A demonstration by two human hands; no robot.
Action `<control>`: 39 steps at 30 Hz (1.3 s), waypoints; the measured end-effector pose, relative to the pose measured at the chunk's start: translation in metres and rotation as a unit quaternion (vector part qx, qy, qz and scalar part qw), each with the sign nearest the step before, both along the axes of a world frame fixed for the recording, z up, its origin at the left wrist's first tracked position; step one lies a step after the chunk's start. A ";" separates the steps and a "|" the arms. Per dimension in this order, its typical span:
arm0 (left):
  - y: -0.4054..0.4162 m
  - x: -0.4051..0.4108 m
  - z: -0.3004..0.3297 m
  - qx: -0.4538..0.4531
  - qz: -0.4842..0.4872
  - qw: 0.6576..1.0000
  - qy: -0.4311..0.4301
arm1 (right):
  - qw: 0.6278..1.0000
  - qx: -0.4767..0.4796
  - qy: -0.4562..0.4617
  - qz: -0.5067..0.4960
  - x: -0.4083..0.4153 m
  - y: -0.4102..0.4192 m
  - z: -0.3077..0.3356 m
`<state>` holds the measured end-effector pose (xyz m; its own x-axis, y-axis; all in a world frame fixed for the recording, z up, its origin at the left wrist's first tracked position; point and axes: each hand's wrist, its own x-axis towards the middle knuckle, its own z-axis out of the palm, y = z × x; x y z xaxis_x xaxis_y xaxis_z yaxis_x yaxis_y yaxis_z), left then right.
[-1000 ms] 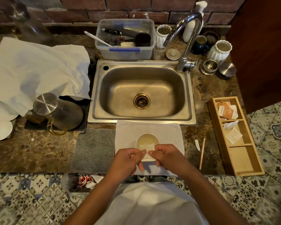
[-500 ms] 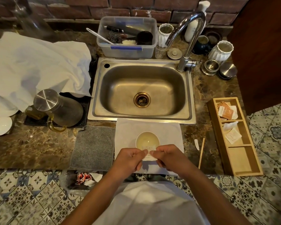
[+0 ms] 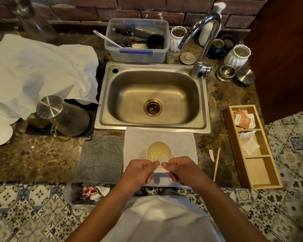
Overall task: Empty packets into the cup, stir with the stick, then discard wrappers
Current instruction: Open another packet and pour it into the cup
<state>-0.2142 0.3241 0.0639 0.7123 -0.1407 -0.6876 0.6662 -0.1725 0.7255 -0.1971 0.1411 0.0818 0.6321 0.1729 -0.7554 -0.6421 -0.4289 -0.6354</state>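
On a brown stone surface [image 3: 42, 159] before a sink [image 3: 152, 96], the left hand [image 3: 140, 172] and right hand [image 3: 180, 170] pinched a small white packet [image 3: 160, 167] just over the cup [image 3: 159, 151], apparently tearing it open, with pouring likely next.

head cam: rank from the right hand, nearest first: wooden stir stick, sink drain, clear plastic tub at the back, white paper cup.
From the right hand:
1. White paper cup, just beyond the fingers, on the white napkin.
2. Thin wooden stir stick, on the counter to its right.
3. Brass-ringed sink drain, mid-sink, farther back.
4. Clear plastic tub, behind the sink by the brick wall.
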 end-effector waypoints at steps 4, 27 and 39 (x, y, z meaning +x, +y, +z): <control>-0.001 -0.001 0.002 0.002 -0.004 1.000 -0.006 | 1.000 -0.002 0.002 0.001 -0.001 -0.001 0.000; 0.000 0.000 0.007 -0.014 -0.010 1.000 0.019 | 1.000 0.009 0.002 -0.006 -0.001 -0.003 -0.003; 0.002 0.002 0.005 -0.025 -0.025 0.999 0.025 | 1.000 0.003 0.010 -0.009 0.001 -0.004 -0.003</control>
<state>-0.2126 0.3257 0.0691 0.6682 -0.2111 -0.7134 0.6934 -0.1707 0.7000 -0.1961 0.1376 0.0790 0.6194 0.1662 -0.7672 -0.6626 -0.4135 -0.6245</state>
